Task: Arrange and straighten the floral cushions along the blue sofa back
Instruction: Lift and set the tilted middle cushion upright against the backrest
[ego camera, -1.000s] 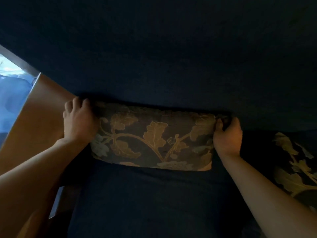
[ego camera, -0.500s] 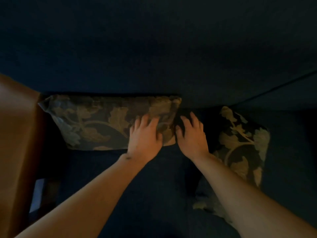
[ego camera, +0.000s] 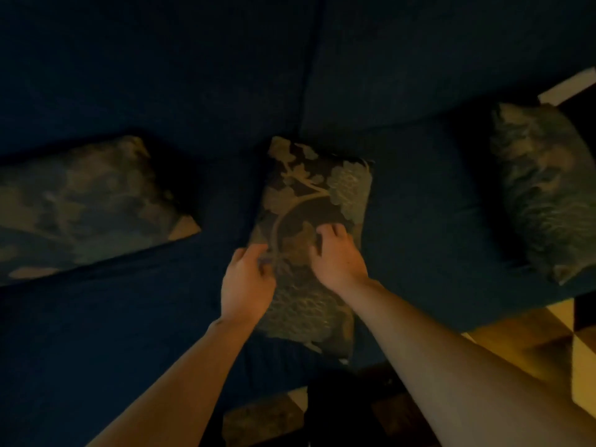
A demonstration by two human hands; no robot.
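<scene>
the middle cushion (ego camera: 314,217) is lain flat on the blue sofa (ego camera: 419,221) seat, gripped by the left hand (ego camera: 246,285) at its left edge and pressed by the right hand (ego camera: 338,256) with curled fingers; open seat is left on both sides, toward the left cushion (ego camera: 84,204) and right cushion (ego camera: 541,188).

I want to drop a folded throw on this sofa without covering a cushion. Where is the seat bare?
Bare seat lies between the left cushion and middle cushion, and a wider patch between the middle and right cushion. The middle is crowded: the left hand and right hand are both on that cushion.
</scene>
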